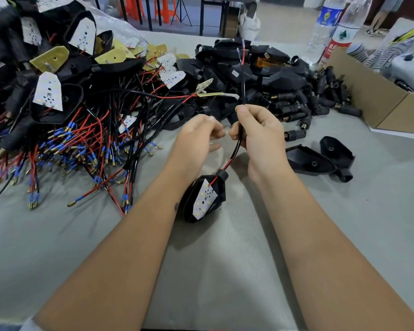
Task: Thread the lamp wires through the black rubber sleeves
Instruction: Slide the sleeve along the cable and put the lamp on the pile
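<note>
Black rubber sleeve over thin red-and-black lamp wires: soft and limp, we judge. Our right hand pinches it above the grey worktop. Left hand curled, seemingly empty. Black lamp housing lies below; grip near the sleeve mouth.

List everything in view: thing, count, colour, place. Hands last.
held lamp: one, black shell with white LED board, hanging between the forearms
lamp wires: red and black, running through the right hand
wired lamp pile: many, black, white, yellow, far left
empty housings: many, black, centre back
rubber sleeves: many, black, right of housings
loose housings: two, black, right
cardboard box: one, brown, far right
water bottles: two, clear, back right
left hand: fingers curled, contents unclear
right hand: grips wires
</note>
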### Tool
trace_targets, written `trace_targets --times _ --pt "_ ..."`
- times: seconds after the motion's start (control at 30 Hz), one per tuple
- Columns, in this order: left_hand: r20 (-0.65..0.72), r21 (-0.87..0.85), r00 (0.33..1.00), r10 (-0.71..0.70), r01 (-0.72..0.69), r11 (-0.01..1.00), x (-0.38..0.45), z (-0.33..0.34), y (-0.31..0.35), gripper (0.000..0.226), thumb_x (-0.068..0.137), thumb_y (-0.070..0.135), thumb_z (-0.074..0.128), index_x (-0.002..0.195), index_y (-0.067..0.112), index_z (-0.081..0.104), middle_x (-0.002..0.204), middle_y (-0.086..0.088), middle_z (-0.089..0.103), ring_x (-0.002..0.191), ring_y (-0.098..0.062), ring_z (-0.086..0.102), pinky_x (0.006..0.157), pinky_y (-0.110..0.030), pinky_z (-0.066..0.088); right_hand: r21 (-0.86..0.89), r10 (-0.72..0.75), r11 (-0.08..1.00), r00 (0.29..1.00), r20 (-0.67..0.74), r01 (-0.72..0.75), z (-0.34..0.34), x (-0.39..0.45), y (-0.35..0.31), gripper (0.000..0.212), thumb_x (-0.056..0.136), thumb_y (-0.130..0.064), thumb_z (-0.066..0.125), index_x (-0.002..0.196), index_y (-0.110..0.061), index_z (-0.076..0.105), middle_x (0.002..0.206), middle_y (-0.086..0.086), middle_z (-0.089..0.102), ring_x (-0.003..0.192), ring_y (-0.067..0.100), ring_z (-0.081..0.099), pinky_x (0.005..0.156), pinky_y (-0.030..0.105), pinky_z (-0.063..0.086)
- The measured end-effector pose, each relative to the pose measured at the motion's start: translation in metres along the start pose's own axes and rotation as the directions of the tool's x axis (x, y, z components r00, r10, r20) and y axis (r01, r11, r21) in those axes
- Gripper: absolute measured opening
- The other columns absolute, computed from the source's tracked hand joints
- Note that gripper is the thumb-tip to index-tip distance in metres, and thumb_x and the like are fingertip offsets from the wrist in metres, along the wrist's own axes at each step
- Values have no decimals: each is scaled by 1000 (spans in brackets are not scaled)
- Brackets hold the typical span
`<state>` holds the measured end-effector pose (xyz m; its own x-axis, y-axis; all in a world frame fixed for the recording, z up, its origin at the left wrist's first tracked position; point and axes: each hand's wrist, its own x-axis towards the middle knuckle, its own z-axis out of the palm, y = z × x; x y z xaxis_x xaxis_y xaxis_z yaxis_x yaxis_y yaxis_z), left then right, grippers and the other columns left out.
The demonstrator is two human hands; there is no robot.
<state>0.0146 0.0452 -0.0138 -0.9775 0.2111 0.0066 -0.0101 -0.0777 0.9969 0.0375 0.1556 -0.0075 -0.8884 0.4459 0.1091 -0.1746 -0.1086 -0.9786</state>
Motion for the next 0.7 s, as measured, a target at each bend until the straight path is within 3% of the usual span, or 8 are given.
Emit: trace_targets --times 0.1,0.17,0.23,0.3,0.4,0.5,0.6,0.7 --pt "-27 -74 1000 4 -5 997 3 0 0 29 104 17 34 90 15 60 90 -6 63 91 -17 62 85 -37 53 -60 -11 998 998 67 15 5 -3 3 6 98 -14 59 94 -10 61 55 -3 58 53 7 53 60 21 48" --pt "-28 -136 999 19 -22 990 2 0 1 32 106 22 31 96 16 60 88 -4 64 76 -14 61 68 -31 51 -105 5 994 987 162 13 10 -6 4 6 97 -10 59 92 -8 62 54 -1 59 52 11 55 63 29 50" --pt "-36 -170 999 28 -34 985 2 -2 -1 32 106 28 30 98 19 59 87 -4 64 56 -15 52 48 -27 39 -170 19 985 955 297 33 13 -11 5 7 97 -5 57 91 -6 61 52 3 59 51 18 56 63 35 50" --pt "-57 -194 998 35 -46 980 3 -5 -2 28 105 31 32 101 21 58 93 -4 69 55 -21 52 41 -26 32 -231 17 969 911 412 87 15 -13 6 9 97 -1 56 88 -3 60 53 10 57 50 24 53 65 39 48" --pt "-137 -351 990 36 -82 933 4 -12 2 22 105 27 35 105 19 55 86 -3 73 66 -20 67 40 -28 46 -292 43 949 863 503 122 14 -16 7 10 96 -4 59 88 2 60 49 6 55 45 16 50 64 33 45" --pt "-226 -460 974 -27 -83 884 7 -19 3 23 105 15 34 99 12 56 68 -5 66 57 -14 65 51 -25 52 -347 1 922 898 441 169 13 -17 8 20 95 -15 63 82 0 66 55 -3 55 50 4 48 58 21 40" --pt "-253 -476 961 -114 -21 879 11 -23 2 25 103 3 30 97 8 54 67 -6 52 37 -5 45 38 -16 35 -497 -32 851 960 279 173 13 -13 11 25 96 -29 58 79 -12 67 69 -3 61 68 9 55 69 33 45" --pt "-223 -424 964 -142 36 905 13 -23 4 19 105 12 34 98 17 51 63 0 44 33 -2 28 33 -14 20 -720 -89 684 992 85 123 4 -5 12 20 94 -27 51 81 -16 63 83 -4 61 88 20 58 78 39 47"
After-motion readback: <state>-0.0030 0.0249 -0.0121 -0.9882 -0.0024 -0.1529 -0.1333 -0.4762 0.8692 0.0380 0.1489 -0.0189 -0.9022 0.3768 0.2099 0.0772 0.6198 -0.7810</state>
